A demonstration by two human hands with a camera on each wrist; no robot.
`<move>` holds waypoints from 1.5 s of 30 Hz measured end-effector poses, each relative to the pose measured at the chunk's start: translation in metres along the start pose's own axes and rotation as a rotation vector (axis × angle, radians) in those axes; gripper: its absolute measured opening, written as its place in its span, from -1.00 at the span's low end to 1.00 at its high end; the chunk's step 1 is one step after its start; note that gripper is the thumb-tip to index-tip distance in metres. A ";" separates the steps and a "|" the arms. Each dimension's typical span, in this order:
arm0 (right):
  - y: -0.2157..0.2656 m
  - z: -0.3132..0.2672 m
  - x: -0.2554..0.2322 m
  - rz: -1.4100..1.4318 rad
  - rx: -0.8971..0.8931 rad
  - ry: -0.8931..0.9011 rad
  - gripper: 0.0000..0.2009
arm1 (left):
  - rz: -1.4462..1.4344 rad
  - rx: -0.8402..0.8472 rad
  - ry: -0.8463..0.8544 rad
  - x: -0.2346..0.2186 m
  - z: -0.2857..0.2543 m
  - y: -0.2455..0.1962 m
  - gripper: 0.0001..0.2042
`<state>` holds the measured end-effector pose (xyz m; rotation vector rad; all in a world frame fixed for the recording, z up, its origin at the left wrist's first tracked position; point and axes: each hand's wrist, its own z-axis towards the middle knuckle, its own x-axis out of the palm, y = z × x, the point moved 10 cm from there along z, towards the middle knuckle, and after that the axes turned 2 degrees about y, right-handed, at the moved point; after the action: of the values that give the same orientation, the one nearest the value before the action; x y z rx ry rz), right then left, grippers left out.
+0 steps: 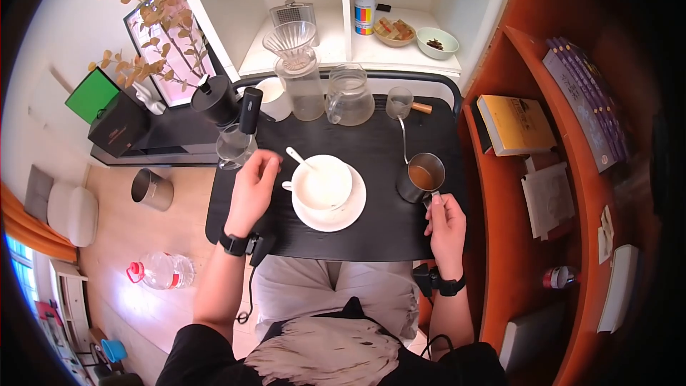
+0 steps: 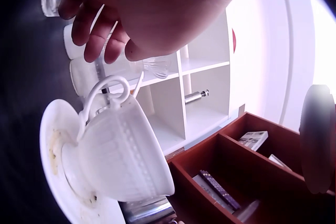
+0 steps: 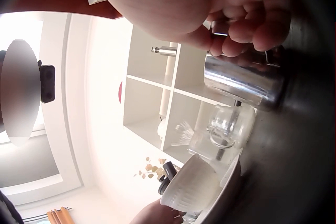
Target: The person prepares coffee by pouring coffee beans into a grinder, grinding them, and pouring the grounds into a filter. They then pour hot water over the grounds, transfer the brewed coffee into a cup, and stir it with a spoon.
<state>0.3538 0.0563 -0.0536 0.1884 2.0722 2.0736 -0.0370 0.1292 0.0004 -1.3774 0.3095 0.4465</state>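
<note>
My right hand (image 1: 446, 225) grips the handle of a steel gooseneck pouring kettle (image 1: 413, 187), which stands on the right of the black table (image 1: 386, 232). Brown liquid (image 1: 426, 171) shows inside it, and its thin spout points away from me. In the right wrist view, curled fingers (image 3: 244, 32) wrap the handle. My left hand (image 1: 254, 186) hovers left of a white cup (image 1: 332, 193), its fingers loosely bent and holding nothing. The cup sits on a white saucer (image 1: 350, 218) with dark specks, and a white spoon (image 1: 296, 156) leans out of it.
Behind the cup stand a glass server (image 1: 350, 104), a ribbed glass dripper (image 1: 289, 39) on a carafe, and a small glass (image 1: 399, 102) with a wooden handle. A black grinder (image 1: 214, 100) is at the back left. A red-brown bookshelf (image 1: 493, 193) borders the table's right side.
</note>
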 end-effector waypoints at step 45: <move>0.009 0.006 0.009 -0.105 -0.033 0.048 -0.64 | -0.016 0.168 0.056 0.006 -0.006 -0.031 -0.81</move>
<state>0.3461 0.0644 -0.0451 0.0250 2.0263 2.0681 -0.0170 0.1201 0.0233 -1.2285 0.3735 0.3611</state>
